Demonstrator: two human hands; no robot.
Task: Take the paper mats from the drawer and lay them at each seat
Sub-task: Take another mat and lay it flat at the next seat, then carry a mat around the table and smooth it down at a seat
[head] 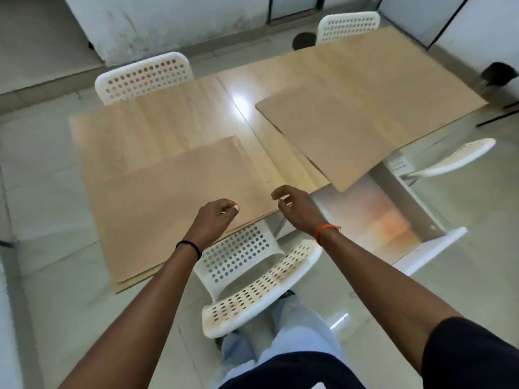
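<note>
Your left hand (214, 217) hangs over the near edge of the table (174, 113), fingers curled loosely inward, nothing between them. Your right hand (295, 204) hangs just beside it to the right, above the table's near corner, fingers half bent and spread, likewise gripping nothing. Both hands are unloaded; whether either touches the surface below cannot be told.

Near paper mat (168, 197): lies flat on the near-left part of the table, its near edge running along the table edge and reaching the corner at lower left. Your left hand is over its right end.

Second paper mat (345, 130): lies on the right part of the table, rotated against the table's lines, its near corner overhanging the table edge.

Seats: one white perforated chair (252, 279) stands directly before you, its back against the table edge under your hands. A second chair (146, 77) is at the far left side, a third (348, 25) at the far right end, a fourth (452, 158) on the near right, beside the overhanging mat corner.

A black band (191, 248) sits on your left wrist, an orange thread (325, 230) on the right.
</note>
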